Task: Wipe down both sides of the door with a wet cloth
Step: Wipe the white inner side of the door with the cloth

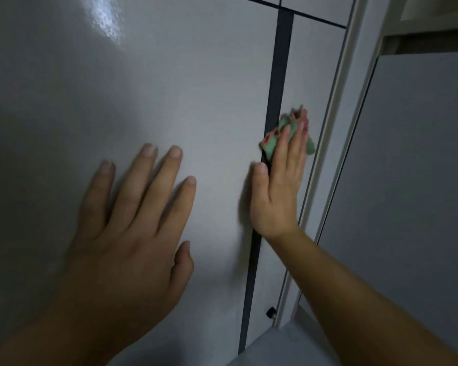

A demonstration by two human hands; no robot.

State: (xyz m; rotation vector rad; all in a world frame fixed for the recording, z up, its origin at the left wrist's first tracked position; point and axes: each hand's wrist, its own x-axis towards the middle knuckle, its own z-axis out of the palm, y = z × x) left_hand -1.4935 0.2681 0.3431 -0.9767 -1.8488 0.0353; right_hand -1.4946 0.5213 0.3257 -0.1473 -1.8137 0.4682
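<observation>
The left hand (133, 228) lay flat, fingers spread, on the pale grey door (169, 88), while the right hand (280, 186), fingers straight, pressed a crumpled green-and-pink cloth (270, 145) against the door's dark vertical strip (280, 62), near the white frame (336, 128).

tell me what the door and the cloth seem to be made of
Door: a smooth grey-white panel with a glossy painted or laminated finish, judging by the bright glare patch on it; the core cannot be told. Cloth: soft fabric, perhaps microfibre, green with pinkish edges, bunched in folds under the right hand; blur hides its weave.
</observation>
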